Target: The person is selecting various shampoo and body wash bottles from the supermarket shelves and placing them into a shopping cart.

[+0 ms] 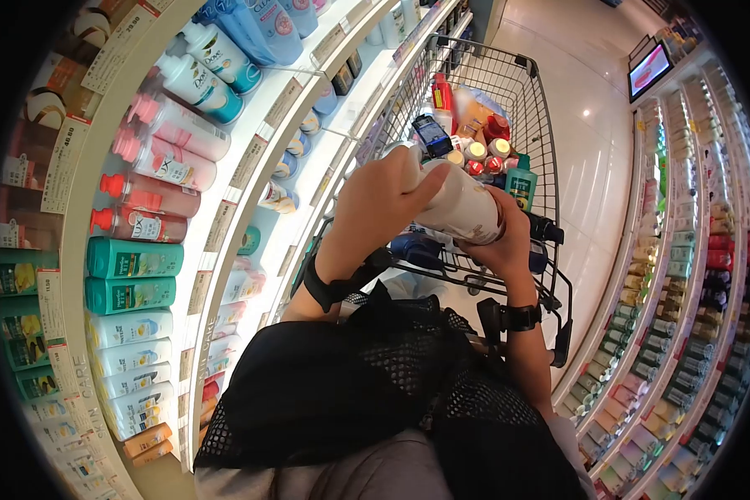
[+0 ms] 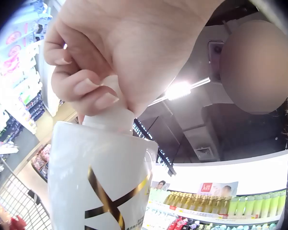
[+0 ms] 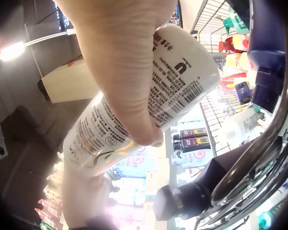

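Observation:
A white pump bottle (image 1: 462,204) is held tilted between both hands above the near end of a shopping cart (image 1: 521,62). My left hand (image 1: 379,204) grips its top; in the left wrist view the fingers curl round the white pump and neck, hiding most of them. Gold crossing lines mark the bottle's front (image 2: 105,167). Around the lower part of the bottle, my right hand (image 1: 508,237) wraps its thumb and fingers. The right wrist view shows the printed back label (image 3: 180,72) and barcode beside that hand.
In the cart lie a green bottle (image 1: 521,183), a red bottle (image 1: 442,96) and several other packages. Dark bottles (image 3: 182,201) stand close to the cart handle. Shelves of pump bottles (image 1: 167,162) run along the left; another stocked shelf (image 1: 667,267) lines the right, across a tiled aisle (image 1: 587,167).

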Tool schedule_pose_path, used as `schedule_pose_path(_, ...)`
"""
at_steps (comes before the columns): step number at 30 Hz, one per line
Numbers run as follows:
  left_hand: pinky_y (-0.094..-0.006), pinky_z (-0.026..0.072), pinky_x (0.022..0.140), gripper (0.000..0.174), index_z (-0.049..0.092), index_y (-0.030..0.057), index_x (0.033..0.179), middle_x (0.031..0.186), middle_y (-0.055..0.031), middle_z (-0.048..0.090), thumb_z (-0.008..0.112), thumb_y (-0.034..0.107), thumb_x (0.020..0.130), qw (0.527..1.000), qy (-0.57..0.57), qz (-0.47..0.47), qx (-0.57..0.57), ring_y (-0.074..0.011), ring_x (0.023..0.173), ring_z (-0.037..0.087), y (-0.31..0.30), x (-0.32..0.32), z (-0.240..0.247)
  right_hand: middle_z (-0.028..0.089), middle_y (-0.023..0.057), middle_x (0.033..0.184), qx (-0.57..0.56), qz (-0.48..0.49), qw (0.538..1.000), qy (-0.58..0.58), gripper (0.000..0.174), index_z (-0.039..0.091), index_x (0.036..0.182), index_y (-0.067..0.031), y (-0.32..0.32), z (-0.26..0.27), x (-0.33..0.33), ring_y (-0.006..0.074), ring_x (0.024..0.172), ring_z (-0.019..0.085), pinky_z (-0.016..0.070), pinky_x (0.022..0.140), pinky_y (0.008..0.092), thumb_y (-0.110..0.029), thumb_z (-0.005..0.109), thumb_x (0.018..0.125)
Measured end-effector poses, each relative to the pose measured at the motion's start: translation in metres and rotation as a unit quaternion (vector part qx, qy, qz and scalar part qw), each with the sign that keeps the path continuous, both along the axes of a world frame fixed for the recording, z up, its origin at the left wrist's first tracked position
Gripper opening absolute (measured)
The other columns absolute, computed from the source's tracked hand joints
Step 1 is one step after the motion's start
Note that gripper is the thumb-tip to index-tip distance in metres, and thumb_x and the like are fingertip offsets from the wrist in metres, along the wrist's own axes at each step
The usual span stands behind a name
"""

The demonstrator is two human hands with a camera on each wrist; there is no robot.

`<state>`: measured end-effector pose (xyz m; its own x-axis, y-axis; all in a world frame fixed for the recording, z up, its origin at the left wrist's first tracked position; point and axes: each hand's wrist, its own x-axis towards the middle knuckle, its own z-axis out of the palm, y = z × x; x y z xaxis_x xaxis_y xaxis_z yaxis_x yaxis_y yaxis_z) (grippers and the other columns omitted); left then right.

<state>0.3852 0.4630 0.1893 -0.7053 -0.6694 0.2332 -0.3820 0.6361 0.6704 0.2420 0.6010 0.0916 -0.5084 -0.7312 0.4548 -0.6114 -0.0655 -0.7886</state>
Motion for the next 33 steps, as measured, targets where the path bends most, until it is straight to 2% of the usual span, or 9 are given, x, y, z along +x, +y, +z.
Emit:
schedule_pose_path(9, -0.0398, 0.0407, 0.048, 0.041, 0.049, 0.0015, 0.067, 0.054, -0.0167, 0.051, 0.060, 0.040, 0.077, 0.998, 0.052, -0.026, 0.030, -0.0352, 0.052, 0.053, 0.003, -0.005, 0.005, 0.060, 0.0116, 0.098, 0.002, -0.015, 0.999, 0.048, 0.078, 0.047, 0.112, -0.0046, 0.000, -0.003, -0.002, 0.0250, 0.089, 0.060, 0.0483, 0.078, 0.0325, -0.009, 0.082, 0.042)
schedule_pose_path(12, -0.0384, 0.0406, 0.048, 0.035, 0.050, 0.0024, 0.068, 0.055, -0.0157, 0.052, 0.061, 0.034, 0.076, 0.996, 0.066, -0.062, -0.017, -0.0332, 0.051, 0.053, 0.001, -0.006, 0.009, 0.059, 0.0113, 0.096, -0.030, -0.020, 0.999, 0.040, 0.073, 0.051, 0.108, -0.0070, -0.003, 0.005, 0.002, 0.0277, 0.086, 0.060, 0.0485, 0.075, 0.0333, -0.014, 0.081, 0.043)
schedule_pose_path(14, -0.0353, 0.0411, 0.051, 0.028, 0.054, 0.0045, 0.070, 0.058, -0.0122, 0.053, 0.063, 0.031, 0.073, 0.968, 0.101, -0.176, -0.145, -0.0292, 0.053, 0.053, -0.005, -0.010, 0.016, 0.059, 0.0122, 0.097, -0.057, 0.016, 0.996, 0.071, 0.075, 0.049, 0.111, -0.0071, -0.004, 0.008, 0.001, 0.0279, 0.089, 0.059, 0.0480, 0.076, 0.0344, -0.017, 0.082, 0.043)
schedule_pose_path(17, -0.0318, 0.0411, 0.056, 0.024, 0.058, 0.0070, 0.073, 0.061, -0.0077, 0.053, 0.065, 0.030, 0.070, 0.932, 0.117, -0.264, -0.220, -0.0245, 0.057, 0.053, -0.012, -0.016, 0.022, 0.058, 0.0141, 0.102, -0.047, 0.048, 0.997, 0.039, 0.079, 0.047, 0.113, -0.0055, -0.002, 0.007, 0.003, 0.0276, 0.094, 0.057, 0.0463, 0.079, 0.0344, -0.021, 0.082, 0.044)
schedule_pose_path(22, -0.0305, 0.0400, 0.058, 0.021, 0.061, 0.0063, 0.074, 0.067, -0.0058, 0.057, 0.068, 0.022, 0.063, 0.912, 0.084, -0.307, -0.260, -0.0235, 0.059, 0.053, -0.010, -0.018, 0.041, 0.059, 0.0130, 0.100, -0.027, 0.143, 0.985, -0.093, 0.079, 0.048, 0.113, -0.0030, -0.001, 0.004, 0.006, 0.0268, 0.088, 0.060, 0.0459, 0.080, 0.0338, -0.025, 0.082, 0.046)
schedule_pose_path(25, -0.0304, 0.0400, 0.060, 0.020, 0.061, 0.0074, 0.075, 0.068, -0.0047, 0.058, 0.068, 0.022, 0.063, 0.903, 0.074, -0.322, -0.273, -0.0227, 0.061, 0.054, -0.012, -0.020, 0.051, 0.060, 0.0118, 0.098, -0.068, 0.077, 0.994, -0.040, 0.077, 0.050, 0.110, -0.0035, -0.001, 0.004, 0.007, 0.0264, 0.086, 0.060, 0.0463, 0.078, 0.0340, -0.025, 0.083, 0.044)
schedule_pose_path(28, -0.0300, 0.0408, 0.057, 0.020, 0.061, 0.0079, 0.075, 0.066, -0.0048, 0.058, 0.068, 0.022, 0.062, 0.910, 0.045, -0.310, -0.272, -0.0229, 0.058, 0.055, -0.013, -0.023, 0.054, 0.060, 0.0116, 0.094, -0.117, -0.004, 0.993, -0.012, 0.076, 0.051, 0.108, -0.0049, -0.005, 0.004, 0.003, 0.0266, 0.083, 0.060, 0.0466, 0.076, 0.0346, -0.024, 0.084, 0.042)
schedule_pose_path(31, -0.0294, 0.0407, 0.051, 0.018, 0.060, 0.0063, 0.075, 0.061, -0.0067, 0.057, 0.067, 0.021, 0.067, 0.962, 0.078, -0.227, -0.128, -0.0242, 0.052, 0.054, 0.001, -0.023, 0.048, 0.059, 0.0112, 0.091, -0.123, -0.077, 0.987, 0.066, 0.074, 0.052, 0.106, -0.0061, 0.006, 0.005, -0.008, 0.0284, 0.082, 0.059, 0.0473, 0.073, 0.0359, -0.019, 0.082, 0.041)
schedule_pose_path(33, -0.0289, 0.0389, 0.045, 0.016, 0.058, 0.0038, 0.073, 0.056, -0.0105, 0.055, 0.065, 0.019, 0.073, 0.992, 0.058, -0.083, -0.082, -0.0254, 0.047, 0.051, 0.016, -0.028, 0.042, 0.059, 0.0114, 0.094, -0.111, -0.111, 0.980, 0.121, 0.074, 0.052, 0.107, -0.0067, 0.004, 0.009, -0.007, 0.0296, 0.084, 0.058, 0.0476, 0.072, 0.0363, -0.016, 0.080, 0.039)
